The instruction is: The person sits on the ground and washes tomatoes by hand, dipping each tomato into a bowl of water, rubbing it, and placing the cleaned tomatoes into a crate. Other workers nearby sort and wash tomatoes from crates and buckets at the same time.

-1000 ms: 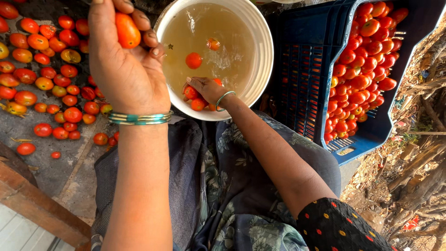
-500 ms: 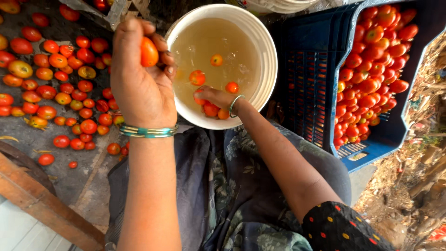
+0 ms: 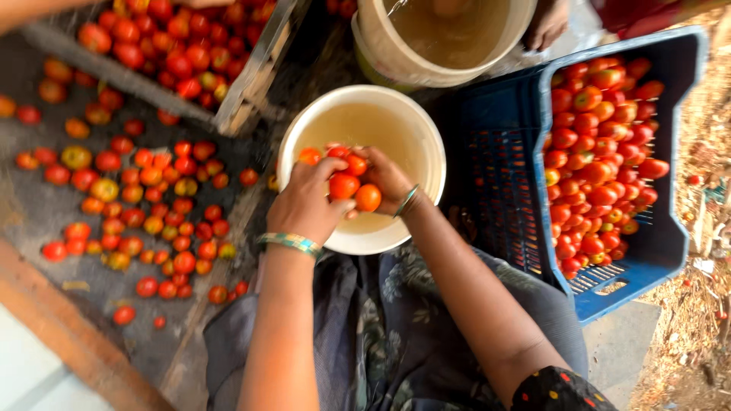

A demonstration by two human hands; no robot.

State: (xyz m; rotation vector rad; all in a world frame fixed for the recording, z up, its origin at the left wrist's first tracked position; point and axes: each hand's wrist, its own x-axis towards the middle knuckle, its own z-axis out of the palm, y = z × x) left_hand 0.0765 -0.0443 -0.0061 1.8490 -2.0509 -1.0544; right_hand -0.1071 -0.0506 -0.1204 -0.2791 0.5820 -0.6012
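Head view: my left hand and right hand meet over the white bucket of cloudy water, both grips closed around a cluster of small tomatoes. I should keep them cupped above the water; the blue crate sits at three o'clock.

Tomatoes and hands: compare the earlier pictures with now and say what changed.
The left hand, earlier raised with one tomato, came down to the white bowl and met the right hand; together they now cup several tomatoes. Blue crate and floor tomatoes stayed put.
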